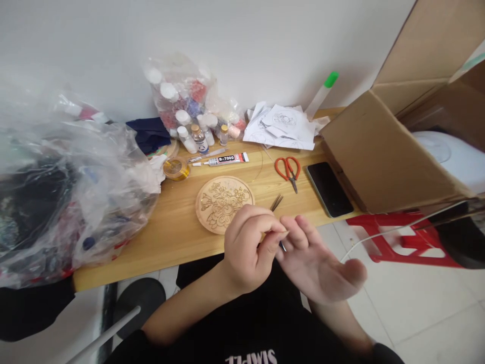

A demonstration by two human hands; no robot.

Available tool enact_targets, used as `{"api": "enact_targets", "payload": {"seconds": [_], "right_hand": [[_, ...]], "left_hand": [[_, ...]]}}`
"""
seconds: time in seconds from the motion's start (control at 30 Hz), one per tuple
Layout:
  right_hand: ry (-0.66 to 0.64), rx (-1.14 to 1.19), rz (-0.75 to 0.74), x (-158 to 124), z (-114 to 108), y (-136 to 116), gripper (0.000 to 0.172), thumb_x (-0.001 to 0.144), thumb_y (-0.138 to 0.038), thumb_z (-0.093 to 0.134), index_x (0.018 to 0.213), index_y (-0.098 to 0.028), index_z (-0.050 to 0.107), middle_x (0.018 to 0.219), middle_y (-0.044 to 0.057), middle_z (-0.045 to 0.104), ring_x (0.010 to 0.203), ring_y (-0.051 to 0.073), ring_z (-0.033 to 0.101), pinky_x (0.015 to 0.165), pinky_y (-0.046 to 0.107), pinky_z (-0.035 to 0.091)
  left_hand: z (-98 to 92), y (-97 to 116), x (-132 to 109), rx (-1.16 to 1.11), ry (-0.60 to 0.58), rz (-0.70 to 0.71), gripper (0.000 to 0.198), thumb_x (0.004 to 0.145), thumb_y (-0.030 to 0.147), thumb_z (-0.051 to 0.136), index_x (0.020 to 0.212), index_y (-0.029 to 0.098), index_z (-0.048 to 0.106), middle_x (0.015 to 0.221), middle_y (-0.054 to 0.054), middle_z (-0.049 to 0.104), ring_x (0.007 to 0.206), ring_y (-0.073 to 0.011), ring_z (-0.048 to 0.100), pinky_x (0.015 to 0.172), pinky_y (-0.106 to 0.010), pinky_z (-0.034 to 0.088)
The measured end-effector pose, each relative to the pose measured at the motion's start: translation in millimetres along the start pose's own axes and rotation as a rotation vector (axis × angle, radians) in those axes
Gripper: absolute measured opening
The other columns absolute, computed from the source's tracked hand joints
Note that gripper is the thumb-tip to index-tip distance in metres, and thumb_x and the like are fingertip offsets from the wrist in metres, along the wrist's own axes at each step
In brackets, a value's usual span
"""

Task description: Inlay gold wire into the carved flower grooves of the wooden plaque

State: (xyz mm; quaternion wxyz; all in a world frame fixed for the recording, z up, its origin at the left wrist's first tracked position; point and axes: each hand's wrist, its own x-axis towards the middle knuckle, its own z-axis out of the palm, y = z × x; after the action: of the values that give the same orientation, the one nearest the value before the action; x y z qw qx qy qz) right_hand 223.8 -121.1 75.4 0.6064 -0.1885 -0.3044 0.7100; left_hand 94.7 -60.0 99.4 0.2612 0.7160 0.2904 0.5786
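Observation:
My left hand (248,247) is closed in a pinch around thin metal tweezers (276,202), whose tips stick out above my fingers. My right hand (316,260) lies open, palm up, just to the right, its fingers touching the left thumb. Both hands hover at the front edge of a wooden table (178,227). A round carved wooden disc (223,203) with a floral pattern lies on the table just beyond my left hand.
A B-7000 glue tube (226,160), gold wire spool (176,168), small bottles (199,135), orange scissors (288,170), a black phone (329,189) and paper patterns (282,126) lie behind. Plastic bags (71,192) fill the left. A cardboard box (394,146) on a red stool (397,237) stands right.

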Motion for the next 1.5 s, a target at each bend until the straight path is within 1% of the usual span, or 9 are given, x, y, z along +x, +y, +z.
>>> {"api": "enact_targets", "payload": {"seconds": [0.17, 0.4, 0.57, 0.7, 0.87, 1.07, 1.3, 1.4, 1.5], "right_hand": [[0.067, 0.085, 0.047, 0, -1, 4, 0.057, 0.079, -0.067, 0.043, 0.127, -0.039, 0.056, 0.137, -0.003, 0.058, 0.128, 0.023, 0.05, 0.098, 0.043, 0.044], [0.055, 0.181, 0.115, 7, 3, 9, 0.057, 0.082, -0.065, 0.043, 0.128, -0.035, 0.057, 0.136, -0.004, 0.059, 0.127, 0.02, 0.05, 0.096, 0.037, 0.045], [0.023, 0.256, 0.142, 12, 10, 15, 0.056, 0.083, -0.062, 0.047, 0.129, -0.032, 0.056, 0.135, -0.005, 0.059, 0.127, 0.017, 0.052, 0.098, 0.032, 0.046], [0.003, 0.245, 0.155, 14, 11, 20, 0.057, 0.084, -0.061, 0.047, 0.131, -0.031, 0.055, 0.135, -0.005, 0.059, 0.127, 0.015, 0.052, 0.099, 0.031, 0.046], [-0.01, 0.095, 0.144, 13, 9, 23, 0.057, 0.086, -0.059, 0.044, 0.133, -0.029, 0.053, 0.14, -0.002, 0.055, 0.131, 0.018, 0.048, 0.102, 0.035, 0.044], [-0.026, 0.007, 0.146, 14, 10, 21, 0.058, 0.085, -0.057, 0.047, 0.134, -0.027, 0.052, 0.14, 0.001, 0.055, 0.131, 0.019, 0.048, 0.103, 0.035, 0.042], [0.08, -0.002, 0.234, 13, 6, 24, 0.062, 0.076, -0.072, 0.046, 0.125, -0.036, 0.059, 0.135, -0.001, 0.06, 0.128, 0.023, 0.05, 0.095, 0.041, 0.047], [0.155, 0.082, 0.298, 13, 5, 27, 0.063, 0.074, -0.077, 0.043, 0.119, -0.038, 0.062, 0.129, -0.003, 0.064, 0.125, 0.024, 0.053, 0.09, 0.041, 0.049], [0.155, 0.19, 0.318, 13, 5, 29, 0.06, 0.077, -0.075, 0.04, 0.118, -0.038, 0.063, 0.126, -0.006, 0.066, 0.121, 0.021, 0.056, 0.086, 0.036, 0.051]], "left_hand": [[-1.3, -1, -5, -0.092, 0.008, -0.091, 0.007, 0.09, 0.011, 0.053, 0.086, 0.016, 0.055, 0.082, -0.001, 0.056, 0.077, -0.0099, 0.054, 0.071, -0.022, 0.048], [-7.3, -9, -11, -0.2, 0.15, -0.249, 0.007, 0.088, 0.012, 0.057, 0.083, 0.016, 0.058, 0.079, 0.001, 0.057, 0.077, -0.0088, 0.054, 0.07, -0.021, 0.047], [-15.6, -14, -14, -0.189, 0.176, -0.226, 0.006, 0.086, 0.011, 0.062, 0.086, 0.016, 0.063, 0.081, 0.001, 0.061, 0.078, -0.0086, 0.057, 0.07, -0.02, 0.049], [-23.6, -17, -17, -0.084, 0.185, -0.155, 0.011, 0.083, 0.007, 0.066, 0.087, 0.017, 0.064, 0.083, 0.001, 0.064, 0.078, -0.0083, 0.059, 0.072, -0.021, 0.052], [-38.5, -24, -17, 0.11, 0.08, -0.036, 0.013, 0.083, 0.005, 0.063, 0.09, 0.016, 0.063, 0.086, -0.001, 0.064, 0.081, -0.0101, 0.06, 0.075, -0.023, 0.052], [-48.4, -26, -15, 0.128, -0.038, -0.004, 0.008, 0.089, 0.009, 0.055, 0.091, 0.016, 0.058, 0.088, -0.002, 0.062, 0.084, -0.0113, 0.057, 0.078, -0.023, 0.05], [-44.5, -27, -14, 0.059, -0.08, 0.015, 0.009, 0.09, 0.008, 0.048, 0.092, 0.016, 0.053, 0.087, -0.003, 0.057, 0.083, -0.0113, 0.054, 0.076, -0.022, 0.049], [-41.3, -28, -15, 0.002, -0.059, -0.006, 0.008, 0.091, 0.01, 0.047, 0.091, 0.017, 0.05, 0.086, -0.002, 0.054, 0.083, -0.0113, 0.053, 0.076, -0.022, 0.048], [-39.1, -29, -19, -0.046, -0.036, -0.058, 0.006, 0.091, 0.011, 0.046, 0.09, 0.017, 0.049, 0.084, -0.002, 0.051, 0.081, -0.0108, 0.051, 0.075, -0.022, 0.047]]}}
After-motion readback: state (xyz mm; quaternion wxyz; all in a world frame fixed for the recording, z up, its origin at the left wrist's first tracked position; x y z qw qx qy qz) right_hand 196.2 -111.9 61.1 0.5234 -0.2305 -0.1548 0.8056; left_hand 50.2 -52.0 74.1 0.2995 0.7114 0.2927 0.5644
